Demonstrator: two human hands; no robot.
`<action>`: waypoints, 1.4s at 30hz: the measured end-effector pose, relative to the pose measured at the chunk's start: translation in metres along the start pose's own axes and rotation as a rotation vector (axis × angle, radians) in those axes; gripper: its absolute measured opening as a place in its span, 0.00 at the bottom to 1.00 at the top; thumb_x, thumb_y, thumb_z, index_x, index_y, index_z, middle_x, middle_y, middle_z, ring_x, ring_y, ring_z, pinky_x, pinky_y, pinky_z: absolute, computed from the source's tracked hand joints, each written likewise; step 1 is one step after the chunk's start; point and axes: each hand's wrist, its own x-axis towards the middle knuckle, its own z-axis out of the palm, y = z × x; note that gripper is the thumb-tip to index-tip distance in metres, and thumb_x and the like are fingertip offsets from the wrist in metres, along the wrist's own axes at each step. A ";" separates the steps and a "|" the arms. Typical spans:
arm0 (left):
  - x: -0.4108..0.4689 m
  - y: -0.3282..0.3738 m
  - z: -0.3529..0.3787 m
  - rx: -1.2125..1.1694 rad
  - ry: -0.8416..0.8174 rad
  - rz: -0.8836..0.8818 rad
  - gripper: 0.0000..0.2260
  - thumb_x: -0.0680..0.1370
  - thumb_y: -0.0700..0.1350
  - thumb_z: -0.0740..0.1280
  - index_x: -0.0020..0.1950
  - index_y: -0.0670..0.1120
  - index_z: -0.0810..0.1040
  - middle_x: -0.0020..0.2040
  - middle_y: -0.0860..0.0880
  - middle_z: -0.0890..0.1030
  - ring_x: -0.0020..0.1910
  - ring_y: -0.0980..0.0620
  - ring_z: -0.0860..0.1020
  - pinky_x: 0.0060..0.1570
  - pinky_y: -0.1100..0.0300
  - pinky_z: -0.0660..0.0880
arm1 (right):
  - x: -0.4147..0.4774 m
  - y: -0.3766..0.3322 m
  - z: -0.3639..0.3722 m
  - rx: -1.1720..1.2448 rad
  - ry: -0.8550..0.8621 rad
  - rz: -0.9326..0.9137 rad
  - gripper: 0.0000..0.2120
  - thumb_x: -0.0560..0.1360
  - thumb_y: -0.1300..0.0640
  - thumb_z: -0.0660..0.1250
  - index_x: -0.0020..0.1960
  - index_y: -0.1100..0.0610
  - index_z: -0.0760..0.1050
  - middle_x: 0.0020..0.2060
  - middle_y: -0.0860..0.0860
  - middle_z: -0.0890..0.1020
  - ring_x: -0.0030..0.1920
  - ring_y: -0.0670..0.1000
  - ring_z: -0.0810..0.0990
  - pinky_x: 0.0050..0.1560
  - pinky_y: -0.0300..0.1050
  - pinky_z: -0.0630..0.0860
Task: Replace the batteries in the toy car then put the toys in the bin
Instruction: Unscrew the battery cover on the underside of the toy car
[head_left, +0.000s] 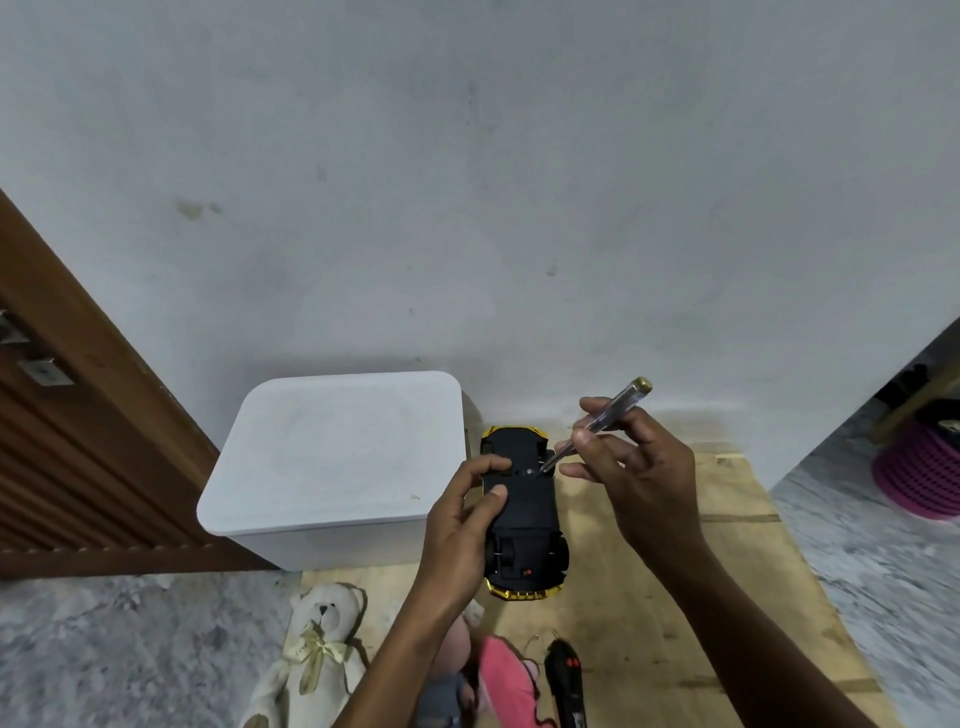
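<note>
A yellow toy car (522, 525) lies upside down on a wooden board (675, 597), its black underside facing up. My left hand (462, 514) grips the car's left side, thumb resting on the underside. My right hand (628, 462) holds a clear-handled screwdriver (602, 421) tilted down to the left. Its tip sits on a screw in the car's underside. A white bin (337, 462) with its lid on stands just left of the car.
A white teddy bear (317, 654) lies on the floor at the lower left. A pink soft toy (506, 686) and a black remote control (566, 680) lie near the bottom edge. A wooden door (78, 441) is at left, a pink basket (919, 473) at far right.
</note>
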 end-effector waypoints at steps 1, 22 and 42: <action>0.000 0.000 0.000 -0.001 -0.001 -0.003 0.09 0.82 0.34 0.61 0.60 0.43 0.77 0.46 0.57 0.83 0.40 0.53 0.81 0.36 0.60 0.78 | 0.001 0.000 0.000 -0.001 0.000 -0.006 0.09 0.76 0.68 0.69 0.49 0.55 0.80 0.47 0.50 0.85 0.42 0.56 0.87 0.40 0.47 0.84; 0.003 -0.006 0.002 -0.048 -0.017 0.012 0.11 0.75 0.43 0.65 0.56 0.46 0.78 0.45 0.54 0.84 0.40 0.47 0.79 0.36 0.57 0.76 | 0.002 -0.001 0.003 -0.100 0.004 -0.086 0.09 0.75 0.69 0.70 0.49 0.55 0.81 0.46 0.46 0.85 0.43 0.55 0.87 0.42 0.46 0.84; 0.000 -0.007 0.002 0.019 0.024 0.019 0.09 0.81 0.33 0.64 0.57 0.44 0.78 0.46 0.55 0.84 0.42 0.49 0.82 0.38 0.55 0.77 | 0.003 0.007 -0.001 -0.377 -0.010 -0.264 0.11 0.73 0.64 0.74 0.51 0.50 0.80 0.48 0.42 0.84 0.42 0.51 0.85 0.35 0.55 0.84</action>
